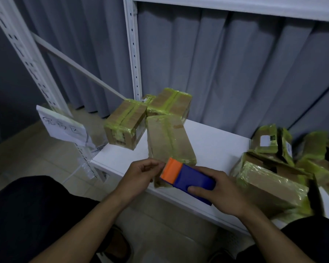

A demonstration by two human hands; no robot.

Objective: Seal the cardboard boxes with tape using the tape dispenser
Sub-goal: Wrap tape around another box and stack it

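Tape dispenser (188, 179), blue with an orange end, lies low over the near end of a long cardboard box (169, 141) on the white shelf (217, 141). The right hand (220, 188) grips its blue body, fingers wrapped round it. The left hand (139, 175) has its fingers curled, thumb and forefinger pinching at the orange edge. Two taped boxes (125, 124) sit just behind, a heap of boxes (270, 186) to the right, and a handwritten paper sign (63, 126) hangs to the left.
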